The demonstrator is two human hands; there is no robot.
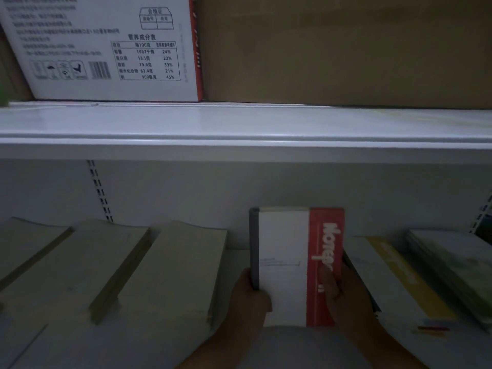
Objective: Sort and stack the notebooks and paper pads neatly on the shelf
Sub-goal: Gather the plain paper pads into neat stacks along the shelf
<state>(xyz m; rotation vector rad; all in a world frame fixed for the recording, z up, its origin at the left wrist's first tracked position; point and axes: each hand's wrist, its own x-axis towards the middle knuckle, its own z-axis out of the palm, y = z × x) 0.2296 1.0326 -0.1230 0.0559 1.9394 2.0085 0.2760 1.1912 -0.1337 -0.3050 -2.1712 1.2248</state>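
Sorting seems half done: left hand (249,294) and right hand (346,296) clasp a red-white notebook (282,249); brown pads (181,267) already lie stacked.

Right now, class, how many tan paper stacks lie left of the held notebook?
3: the far-left stack, the middle stack, the right stack nearest the notebook. Another may be cut off at lower left.

Illegible small print on white carton (80,87)
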